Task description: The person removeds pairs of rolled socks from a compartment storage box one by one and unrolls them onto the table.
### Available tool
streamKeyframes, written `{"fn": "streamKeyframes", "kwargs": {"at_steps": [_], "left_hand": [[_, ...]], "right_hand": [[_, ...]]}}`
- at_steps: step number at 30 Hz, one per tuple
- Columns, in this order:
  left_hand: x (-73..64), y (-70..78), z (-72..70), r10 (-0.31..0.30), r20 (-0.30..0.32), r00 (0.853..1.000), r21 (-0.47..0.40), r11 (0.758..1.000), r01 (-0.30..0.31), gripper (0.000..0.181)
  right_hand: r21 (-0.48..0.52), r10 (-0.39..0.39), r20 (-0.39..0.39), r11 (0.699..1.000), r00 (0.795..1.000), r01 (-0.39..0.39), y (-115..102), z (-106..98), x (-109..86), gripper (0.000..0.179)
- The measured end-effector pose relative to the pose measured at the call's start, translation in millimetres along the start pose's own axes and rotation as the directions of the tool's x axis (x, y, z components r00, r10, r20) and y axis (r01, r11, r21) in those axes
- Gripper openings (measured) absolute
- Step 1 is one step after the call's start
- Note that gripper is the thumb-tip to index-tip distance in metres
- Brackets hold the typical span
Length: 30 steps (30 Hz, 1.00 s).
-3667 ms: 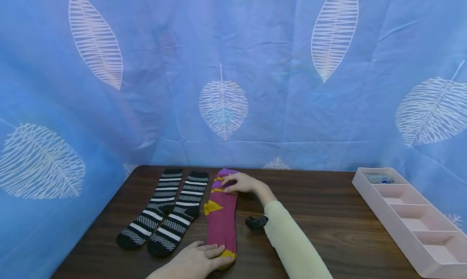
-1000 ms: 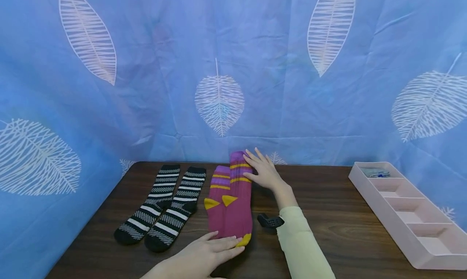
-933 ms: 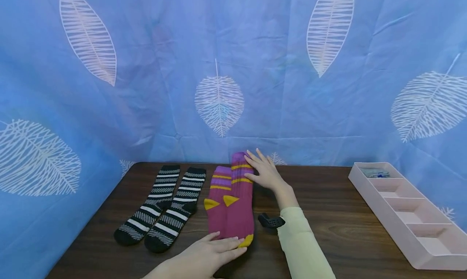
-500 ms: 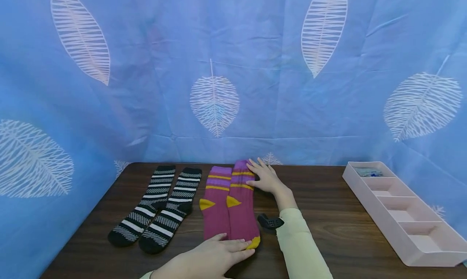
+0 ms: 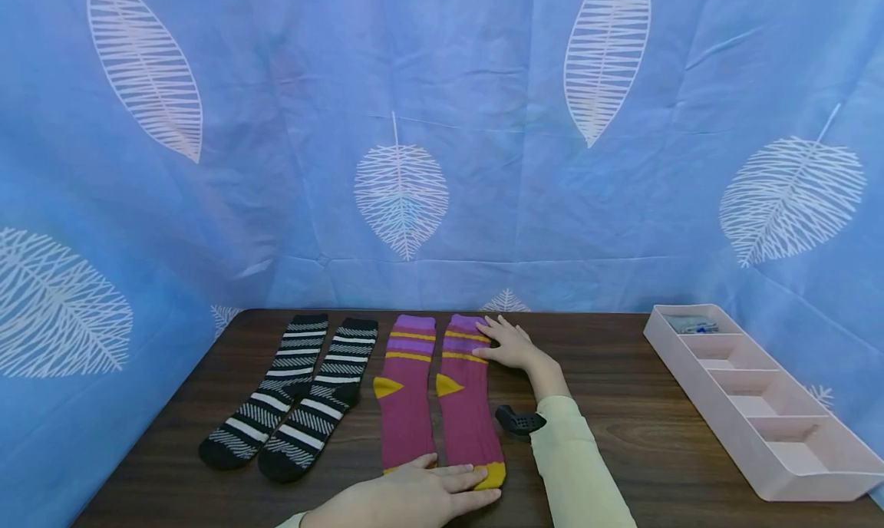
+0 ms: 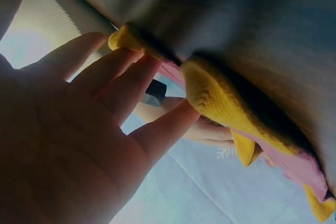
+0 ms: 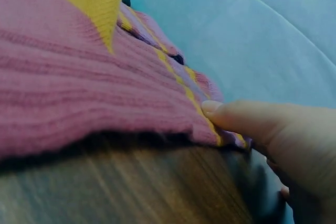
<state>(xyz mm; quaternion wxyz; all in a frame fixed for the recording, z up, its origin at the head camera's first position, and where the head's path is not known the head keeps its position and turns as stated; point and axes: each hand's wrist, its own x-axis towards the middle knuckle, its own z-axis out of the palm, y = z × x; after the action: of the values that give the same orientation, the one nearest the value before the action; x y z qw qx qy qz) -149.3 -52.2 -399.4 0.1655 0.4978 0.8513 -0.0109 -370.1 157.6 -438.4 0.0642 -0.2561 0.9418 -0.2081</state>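
Two maroon socks with purple, yellow-striped cuffs and yellow heels and toes lie side by side, with a narrow gap between them. The right maroon sock (image 5: pixel 470 420) has my right hand (image 5: pixel 514 348) at its cuff; the fingers are spread, and the thumb (image 7: pixel 236 116) rests on the yellow stripe in the right wrist view. My left hand (image 5: pixel 421 497) lies across the toe ends, its fingers extended and touching both socks. It covers most of the toe of the left maroon sock (image 5: pixel 407 413).
Left of them lie two black-and-white striped socks, a left one (image 5: pixel 265 405) and a right one (image 5: pixel 321 405). A pale pink divided box (image 5: pixel 711 413) stands at the right, small packets (image 5: pixel 694 325) in its far compartment. A blue leaf-patterned curtain (image 5: pixel 483 206) hangs behind the wooden table (image 5: pixel 621 436).
The right maroon sock was on top of the left one; it has moved right and its cuff has come down onto the table. Both hands shifted with it. The view has turned slightly right.
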Motion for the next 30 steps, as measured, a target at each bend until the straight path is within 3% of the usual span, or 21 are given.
{"fn": "streamKeyframes", "kwargs": {"at_steps": [6,13,17,20,23,30], "left_hand": [[-1.1,0.3,-2.9,-0.003,-0.008,1.0,-0.003,1.0,0.003,0.064],[-9.5,-2.3,-2.7,0.027,-0.117,0.993,0.058,0.998,-0.02,0.064],[-16.2,-3.9,-7.3,0.039,-0.194,0.98,0.09,0.996,-0.022,0.063],[-21.5,-4.1,-12.4,0.046,-0.276,0.96,0.111,0.994,-0.016,0.06],[-24.8,-3.9,-16.9,0.055,-0.361,0.931,0.116,0.993,-0.014,0.055],[-24.9,-4.4,-23.8,0.107,-0.527,0.843,0.148,0.988,-0.032,0.043]], "right_hand": [[0.032,0.025,-0.014,0.999,1.0,-0.024,-0.1,-5.8,-2.2,0.066],[0.078,0.001,-0.117,0.997,0.993,0.008,-1.7,-19.2,-4.9,0.066],[0.107,-0.015,-0.214,0.994,0.977,0.039,-5.2,-31.7,-7.0,0.06],[0.141,-0.01,-0.302,0.988,0.953,0.055,-9.2,-43.7,-10.2,0.053],[0.162,0.011,-0.378,0.985,0.926,0.054,-10.8,-57.2,-17.0,0.048],[0.081,0.02,-0.522,0.996,0.853,0.026,-2.9,-85.1,-46.8,0.04]]}}
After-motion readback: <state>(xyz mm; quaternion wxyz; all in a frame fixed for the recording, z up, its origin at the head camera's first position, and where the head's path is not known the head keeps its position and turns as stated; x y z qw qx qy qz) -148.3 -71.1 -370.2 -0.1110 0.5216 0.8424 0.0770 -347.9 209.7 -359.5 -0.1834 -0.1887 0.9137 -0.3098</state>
